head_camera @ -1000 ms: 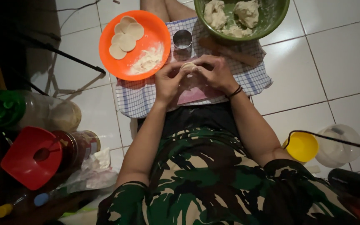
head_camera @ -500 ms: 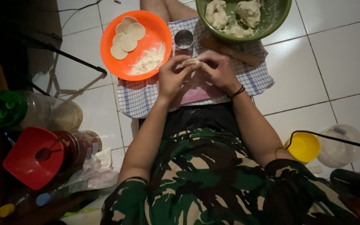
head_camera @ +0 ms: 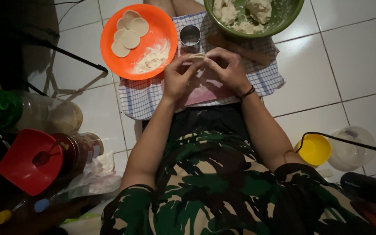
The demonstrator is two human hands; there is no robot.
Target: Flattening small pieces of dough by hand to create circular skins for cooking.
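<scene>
The left hand (head_camera: 178, 77) and right hand (head_camera: 228, 69) pinch a small dough piece (head_camera: 198, 58) between their fingertips above a pink board (head_camera: 205, 91) on a checked cloth (head_camera: 142, 98). Just beyond stand a metal cup (head_camera: 190, 35), an orange plate (head_camera: 162, 26) with dough rounds (head_camera: 129, 32), and a green bowl (head_camera: 283, 24) of dough.

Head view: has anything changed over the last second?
Hardly anything. Both the left hand and the right hand stay pinched on the small dough piece over the checked cloth. The orange plate, metal cutter and green bowl have not moved; only the camera drifted slightly.
</scene>
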